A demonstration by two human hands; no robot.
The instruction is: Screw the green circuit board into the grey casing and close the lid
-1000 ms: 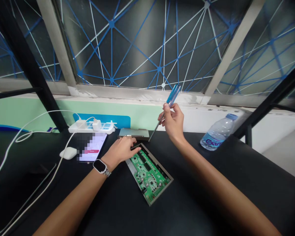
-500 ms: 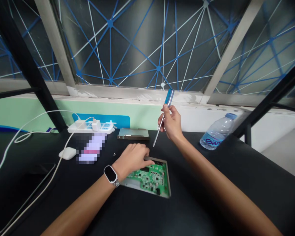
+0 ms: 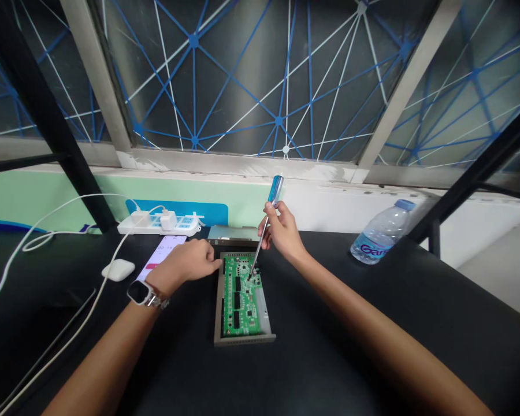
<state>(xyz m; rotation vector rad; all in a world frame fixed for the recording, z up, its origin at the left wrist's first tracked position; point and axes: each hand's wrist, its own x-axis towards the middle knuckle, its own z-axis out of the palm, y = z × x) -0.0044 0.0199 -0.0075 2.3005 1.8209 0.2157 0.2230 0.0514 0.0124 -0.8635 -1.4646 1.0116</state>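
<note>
Between my two hands on the black table, the green circuit board lies flat in its grey tray, long axis running straight away from me. My right hand is clenched on the screwdriver, blue handle up, tip slanting down and left onto the board's far right part. My left hand, half curled and gripping nothing, rests its fingertips against the tray's far left corner. A phone lies just beside that hand, and a water bottle is well off to my right.
</note>
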